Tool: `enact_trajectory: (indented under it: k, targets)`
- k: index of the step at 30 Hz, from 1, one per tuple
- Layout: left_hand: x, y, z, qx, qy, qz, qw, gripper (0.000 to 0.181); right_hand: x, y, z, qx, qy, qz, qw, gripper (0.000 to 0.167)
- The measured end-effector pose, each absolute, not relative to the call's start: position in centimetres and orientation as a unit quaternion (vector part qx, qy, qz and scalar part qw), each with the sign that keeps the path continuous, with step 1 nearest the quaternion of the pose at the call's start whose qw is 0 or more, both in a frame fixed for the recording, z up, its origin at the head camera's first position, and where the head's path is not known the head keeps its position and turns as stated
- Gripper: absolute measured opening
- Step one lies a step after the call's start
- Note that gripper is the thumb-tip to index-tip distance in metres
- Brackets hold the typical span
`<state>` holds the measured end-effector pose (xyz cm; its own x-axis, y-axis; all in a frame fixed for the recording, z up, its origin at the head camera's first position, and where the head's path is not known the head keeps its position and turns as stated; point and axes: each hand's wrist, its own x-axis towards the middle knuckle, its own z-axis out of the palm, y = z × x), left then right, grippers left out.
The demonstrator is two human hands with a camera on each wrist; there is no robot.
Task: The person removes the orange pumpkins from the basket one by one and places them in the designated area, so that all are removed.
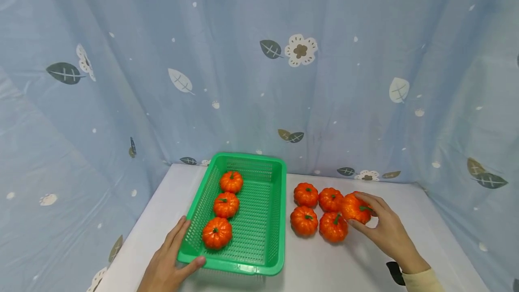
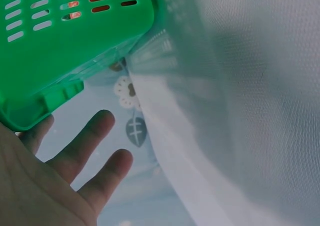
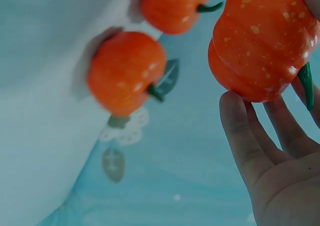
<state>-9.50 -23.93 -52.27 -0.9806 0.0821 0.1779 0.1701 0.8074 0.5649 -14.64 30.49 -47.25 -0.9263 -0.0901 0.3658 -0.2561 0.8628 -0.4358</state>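
My right hand (image 1: 385, 229) holds an orange toy pumpkin (image 1: 354, 208) with a green stem, between thumb and fingers, at the right end of several similar pumpkins (image 1: 304, 221) on the table. The right wrist view shows the held pumpkin (image 3: 262, 45) close up at the fingertips, apart from two blurred ones. At the front left corner of a green plastic basket (image 1: 280, 220), my left hand (image 1: 166, 256) rests with its thumb on the rim and straight fingers along the side. Three pumpkins (image 1: 226, 205) sit in a row inside, along its left. In the left wrist view the fingers (image 2: 85, 146) are spread.
The white table (image 1: 316, 265) carries the basket and the loose pumpkins side by side. A light blue curtain (image 1: 243, 80) with leaf and flower prints hangs behind and at both sides. A dark leaf shape (image 1: 395, 273) lies near my right wrist.
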Motion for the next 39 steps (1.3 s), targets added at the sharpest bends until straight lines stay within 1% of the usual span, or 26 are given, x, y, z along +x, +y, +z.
enact_trajectory:
  k: [5,11,15,21,27,31,39]
  targets:
    - [-9.4,-23.8,-52.2,-0.066,-0.948,-0.304,0.072,0.095,-13.8,32.0,-47.6,0.060,-0.955,0.238,0.166,0.075]
    - [-9.4,-23.8,-52.2,-0.064,-0.949,-0.301,0.066,0.095,-13.1,32.8,-48.1,0.015,-0.961,0.242,0.131,0.081]
    - [-9.4,-23.9,-52.1,-0.060,-0.950,-0.301,0.060,0.095,-13.0,33.1,-48.6,0.009,-0.964,0.237,0.118,0.084]
    - [-9.4,-24.1,-52.2,-0.061,-0.949,-0.301,0.071,0.096,-13.0,33.7,-49.3,0.012,-0.970,0.225,0.091,0.081]
    - [-9.4,-24.1,-52.2,-0.064,-0.948,-0.302,0.073,0.094,-12.7,33.9,-50.2,0.011,-0.972,0.220,0.085,0.076]
    - [-9.4,-24.0,-52.2,-0.062,-0.948,-0.303,0.068,0.094,-12.7,34.0,-50.5,0.009,-0.973,0.218,0.077,0.076]
    - [-9.4,-24.0,-52.4,-0.066,-0.947,-0.304,0.080,0.095,-12.9,34.0,-51.4,-0.002,-0.976,0.212,0.047,0.075]
